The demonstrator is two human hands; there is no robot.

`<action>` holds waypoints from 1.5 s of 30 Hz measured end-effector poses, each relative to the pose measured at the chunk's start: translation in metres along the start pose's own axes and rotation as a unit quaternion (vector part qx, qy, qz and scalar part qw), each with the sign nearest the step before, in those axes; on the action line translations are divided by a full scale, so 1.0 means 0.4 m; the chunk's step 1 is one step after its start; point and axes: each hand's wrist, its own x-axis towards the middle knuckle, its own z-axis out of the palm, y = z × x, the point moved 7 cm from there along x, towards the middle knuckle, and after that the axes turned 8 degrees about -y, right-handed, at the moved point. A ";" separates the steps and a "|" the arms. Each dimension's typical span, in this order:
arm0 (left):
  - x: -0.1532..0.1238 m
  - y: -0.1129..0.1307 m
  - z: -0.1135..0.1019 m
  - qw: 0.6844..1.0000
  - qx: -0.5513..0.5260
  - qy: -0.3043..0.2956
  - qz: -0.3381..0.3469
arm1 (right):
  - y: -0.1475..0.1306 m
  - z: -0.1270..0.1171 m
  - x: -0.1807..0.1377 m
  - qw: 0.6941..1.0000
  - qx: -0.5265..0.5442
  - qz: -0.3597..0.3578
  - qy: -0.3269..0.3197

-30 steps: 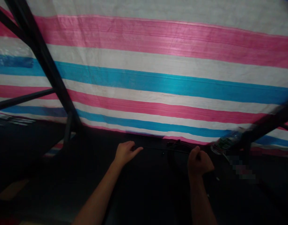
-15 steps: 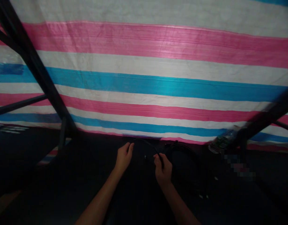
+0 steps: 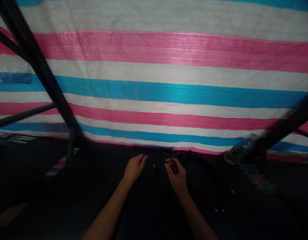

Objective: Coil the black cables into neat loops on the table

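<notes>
A thin black cable (image 3: 157,152) arcs in a small loop between my two hands over a dark surface. My left hand (image 3: 133,167) pinches the loop's left end with closed fingers. My right hand (image 3: 176,175) grips the loop's right end, fingers curled round it. More of the black cable lies coiled (image 3: 201,173) just right of my right hand. The scene is very dark, so the cable's ends are hard to make out.
A tarp (image 3: 169,90) striped pink, white and blue hangs behind the hands. Black metal frame bars (image 3: 43,73) slant at the left, and another bar (image 3: 284,128) at the right. A plastic bottle (image 3: 240,150) lies at the right, by the tarp's lower edge.
My right hand has moved left from the far right towards my left hand. The cable, stretched straight a second ago, now bends into a small loop between the hands.
</notes>
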 end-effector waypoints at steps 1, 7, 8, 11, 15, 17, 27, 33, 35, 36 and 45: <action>0.002 -0.002 -0.003 1.000 0.010 -0.006 0.000 | -0.004 -0.014 0.005 0.999 -0.034 -0.006 0.018; 0.010 -0.021 -0.013 0.996 0.074 -0.049 -0.018 | -0.027 -0.038 0.027 0.983 -0.170 -0.056 0.029; 0.010 -0.023 -0.012 0.995 0.082 -0.057 -0.022 | -0.026 -0.033 0.029 0.982 -0.177 -0.057 0.012; 0.009 -0.028 -0.009 0.992 0.104 -0.068 -0.032 | 0.002 -0.015 0.032 0.980 -0.195 -0.002 -0.047; 0.009 -0.036 0.002 0.989 0.127 -0.069 -0.026 | 0.062 0.006 0.026 0.959 -0.249 0.091 -0.102; 0.010 -0.042 0.011 0.988 0.131 -0.074 -0.020 | 0.079 0.020 0.022 0.952 -0.262 0.103 -0.117; 0.002 -0.023 0.093 0.979 0.113 -0.170 0.027 | 0.081 0.112 -0.005 0.938 -0.278 0.066 -0.195; -0.005 0.010 0.109 0.975 0.055 -0.210 0.049 | 0.100 0.125 0.005 0.945 -0.262 0.054 -0.188; -0.002 0.009 0.094 0.977 0.021 -0.207 0.038 | 0.115 0.094 0.027 0.950 -0.267 0.055 -0.151; 0.000 0.006 0.084 0.979 0.007 -0.203 0.029 | 0.123 0.071 0.040 0.953 -0.271 0.056 -0.125; 0.014 -0.025 0.003 0.988 -0.018 -0.155 0.004 | 0.172 -0.153 0.082 0.954 -0.279 0.060 0.094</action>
